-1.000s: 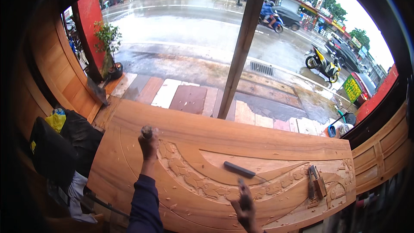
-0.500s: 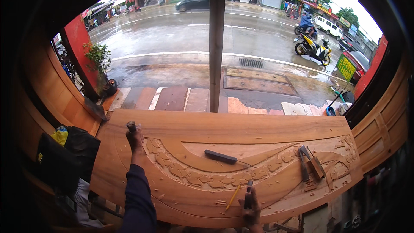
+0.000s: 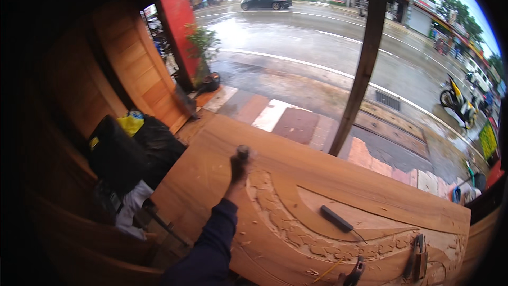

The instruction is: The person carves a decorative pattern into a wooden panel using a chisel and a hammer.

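A wooden panel (image 3: 370, 182) with carved leafy band and shavings lies before me. My left hand (image 3: 239, 165) is closed around a short tool with a round end (image 3: 243, 151), on the panel's left part. At the bottom edge my right hand (image 3: 346, 279), mostly cut off, grips a dark tool (image 3: 357, 269). A yellow pencil (image 3: 328, 269) lies left of it. A black-handled tool (image 3: 336, 219) with a thin shaft rests on the carving. More dark and wooden tools (image 3: 420, 257) lie at the right. Where the left tool's lower end is cannot be made out.
Black bags (image 3: 127, 153) and a pale cloth (image 3: 132, 209) sit left, before wooden doors (image 3: 132, 69). A post (image 3: 362, 66) stands behind the panel. Beyond are a plant (image 3: 201, 47), paving, a wet road, a parked motorcycle (image 3: 457, 100) and a car (image 3: 266, 0).
The view has turned left, so panel and hands appear farther right. My right hand has dropped toward the bottom edge. My left hand stays closed on its tool. Vehicles outside have moved.
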{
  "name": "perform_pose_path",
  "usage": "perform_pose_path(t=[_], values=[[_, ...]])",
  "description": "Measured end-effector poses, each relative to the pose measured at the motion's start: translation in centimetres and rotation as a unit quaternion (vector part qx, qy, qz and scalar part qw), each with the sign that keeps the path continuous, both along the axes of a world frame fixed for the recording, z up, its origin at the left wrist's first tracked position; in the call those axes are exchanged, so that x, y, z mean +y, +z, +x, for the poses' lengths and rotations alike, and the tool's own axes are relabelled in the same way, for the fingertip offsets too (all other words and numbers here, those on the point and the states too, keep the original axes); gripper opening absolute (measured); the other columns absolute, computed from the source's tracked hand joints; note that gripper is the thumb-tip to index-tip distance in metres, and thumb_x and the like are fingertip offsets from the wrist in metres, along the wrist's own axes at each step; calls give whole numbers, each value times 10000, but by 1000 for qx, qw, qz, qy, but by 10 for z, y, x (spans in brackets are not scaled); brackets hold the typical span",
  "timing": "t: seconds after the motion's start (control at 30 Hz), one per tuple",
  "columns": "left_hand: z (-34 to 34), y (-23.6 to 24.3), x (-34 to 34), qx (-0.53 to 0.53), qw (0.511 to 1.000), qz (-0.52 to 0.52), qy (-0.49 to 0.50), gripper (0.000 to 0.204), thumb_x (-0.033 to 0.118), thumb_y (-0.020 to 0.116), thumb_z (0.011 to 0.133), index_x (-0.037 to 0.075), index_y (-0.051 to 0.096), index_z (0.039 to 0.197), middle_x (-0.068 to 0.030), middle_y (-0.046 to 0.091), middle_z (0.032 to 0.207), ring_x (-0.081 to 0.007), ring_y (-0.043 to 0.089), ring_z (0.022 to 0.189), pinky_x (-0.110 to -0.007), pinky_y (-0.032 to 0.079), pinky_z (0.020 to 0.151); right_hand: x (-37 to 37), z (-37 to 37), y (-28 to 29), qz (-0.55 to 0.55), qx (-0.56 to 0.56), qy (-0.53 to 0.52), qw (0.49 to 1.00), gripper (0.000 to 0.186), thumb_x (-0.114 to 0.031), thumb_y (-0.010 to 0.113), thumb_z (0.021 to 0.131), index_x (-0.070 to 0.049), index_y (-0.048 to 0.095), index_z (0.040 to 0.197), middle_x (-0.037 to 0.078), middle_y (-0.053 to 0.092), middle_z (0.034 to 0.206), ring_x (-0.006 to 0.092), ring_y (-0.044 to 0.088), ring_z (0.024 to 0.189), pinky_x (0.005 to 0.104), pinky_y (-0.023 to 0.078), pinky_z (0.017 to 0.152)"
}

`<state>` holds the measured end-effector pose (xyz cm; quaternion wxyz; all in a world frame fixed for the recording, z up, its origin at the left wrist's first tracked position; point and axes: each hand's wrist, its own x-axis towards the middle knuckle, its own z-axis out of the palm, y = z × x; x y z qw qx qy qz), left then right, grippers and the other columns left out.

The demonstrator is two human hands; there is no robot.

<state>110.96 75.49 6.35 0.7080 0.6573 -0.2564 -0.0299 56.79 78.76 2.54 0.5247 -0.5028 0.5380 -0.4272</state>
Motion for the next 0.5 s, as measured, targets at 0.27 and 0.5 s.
perform_pose_path(t=[0.27,0.5], values=[[4,13,3,5,999,-37,4,339,266,767,908,116,557,688,56,500,555,-60,463,439,-269,348,411,5,6,11,-131,93,65,985,570,-149,580,1058,-28,390,1581,172,385,1639,302,302,1542,391,257,1236],[4,9,7,69,997,21,-29,262,235,769,902,55,639,763,29,591,615,-75,562,533,-297,428,470,-2,9,19,-172,-38,80,981,683,109,509,932,66,310,1583,183,359,1653,237,312,1542,330,220,1230]])
